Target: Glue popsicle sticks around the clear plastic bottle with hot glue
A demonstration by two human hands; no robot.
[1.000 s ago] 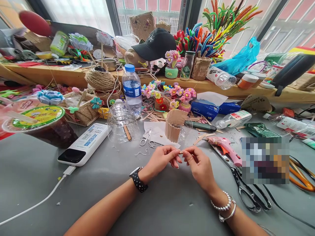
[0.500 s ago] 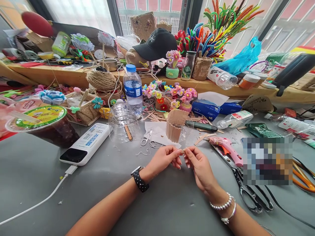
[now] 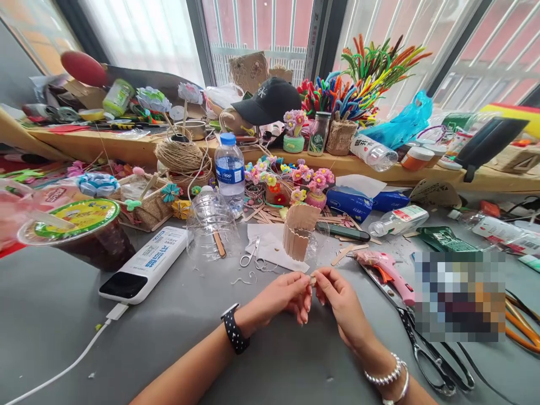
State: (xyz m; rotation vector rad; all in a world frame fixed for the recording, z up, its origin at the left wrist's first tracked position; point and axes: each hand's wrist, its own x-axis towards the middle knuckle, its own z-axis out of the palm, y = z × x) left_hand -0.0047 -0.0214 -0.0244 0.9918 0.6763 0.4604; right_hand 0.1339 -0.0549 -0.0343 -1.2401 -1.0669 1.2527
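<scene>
My left hand (image 3: 294,293) and my right hand (image 3: 335,294) meet fingertip to fingertip over the grey table. Both are closed in a pinch on a small tan piece (image 3: 313,279), mostly covered by the fingers, so its kind is unclear. Just beyond them stands a curved wall of craft sticks (image 3: 298,232), upright on a sheet of white paper (image 3: 264,233). Small silver scissors (image 3: 252,252) lie on that paper's left side. A pink glue gun (image 3: 390,271) rests right of my right hand.
Large black scissors (image 3: 430,354) lie at the right, beside a blurred patch. To the left are a white power bank (image 3: 145,267) with its cable, a lidded drink cup (image 3: 86,242) and a cut plastic bottle (image 3: 211,225). Behind stand a water bottle (image 3: 230,171) and a crowded wooden shelf (image 3: 270,147).
The view has tilted up slightly, so everything sits lower in the picture. Both hands keep their pinch on the small piece, with the fingers shifted a little around it.
</scene>
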